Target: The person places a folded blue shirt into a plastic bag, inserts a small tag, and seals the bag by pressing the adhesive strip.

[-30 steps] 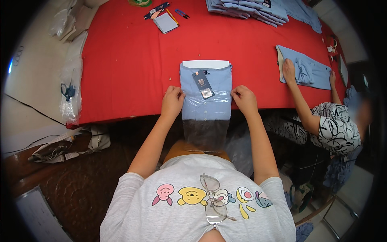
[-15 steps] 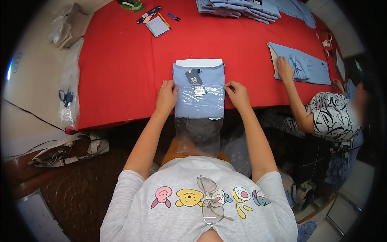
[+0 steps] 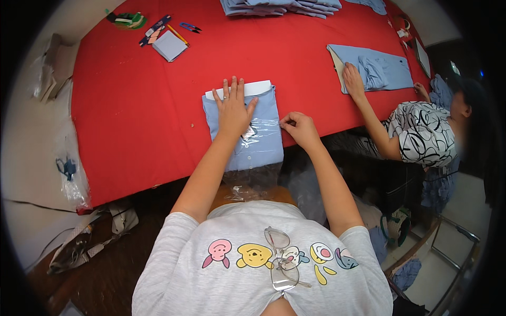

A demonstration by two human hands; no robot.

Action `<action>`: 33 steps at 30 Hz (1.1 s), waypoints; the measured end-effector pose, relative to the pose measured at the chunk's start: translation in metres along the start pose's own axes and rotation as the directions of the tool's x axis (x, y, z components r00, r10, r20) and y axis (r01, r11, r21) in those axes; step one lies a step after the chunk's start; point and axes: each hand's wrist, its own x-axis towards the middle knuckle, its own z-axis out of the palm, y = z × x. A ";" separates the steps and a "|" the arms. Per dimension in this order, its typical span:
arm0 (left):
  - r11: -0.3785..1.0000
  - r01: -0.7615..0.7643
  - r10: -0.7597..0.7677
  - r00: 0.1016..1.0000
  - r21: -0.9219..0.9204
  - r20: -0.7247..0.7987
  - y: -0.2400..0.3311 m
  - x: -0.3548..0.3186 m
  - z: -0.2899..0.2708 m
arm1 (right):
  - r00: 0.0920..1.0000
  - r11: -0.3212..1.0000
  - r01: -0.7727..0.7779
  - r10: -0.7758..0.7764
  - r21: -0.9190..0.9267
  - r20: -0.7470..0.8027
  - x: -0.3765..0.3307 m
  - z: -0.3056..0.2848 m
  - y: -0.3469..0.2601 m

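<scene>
A folded light-blue shirt (image 3: 261,150) lies at the table's near edge in front of me, its lower part inside a clear plastic bag (image 3: 250,179) that hangs off the edge. White card (image 3: 259,88) sticks out at the shirt's far end. My left hand (image 3: 232,110) rests flat on the upper shirt, fingers spread, covering the collar and most of the dark hang tag. At the shirt's right side, my right hand (image 3: 300,129) has thumb and fingers pinched on the bag's edge.
Red cloth covers the table (image 3: 153,110). Far left lie a notepad (image 3: 170,46), a pencil (image 3: 179,36) and thread snips (image 3: 190,27). A stack of blue shirts (image 3: 282,6) sits at the back. On the right, a co-worker's hand (image 3: 353,81) touches another folded shirt (image 3: 390,66).
My left hand has left the shirt's left side and now lies flat on its upper part. My right hand stays at the right edge. The view has shifted, and the shirt appears slightly tilted.
</scene>
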 end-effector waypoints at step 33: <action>0.906 0.147 -0.029 0.957 -0.398 0.289 -0.090 -0.062 -0.095 | 0.937 0.889 0.302 -0.210 -0.343 0.280 0.059 -0.020 -0.070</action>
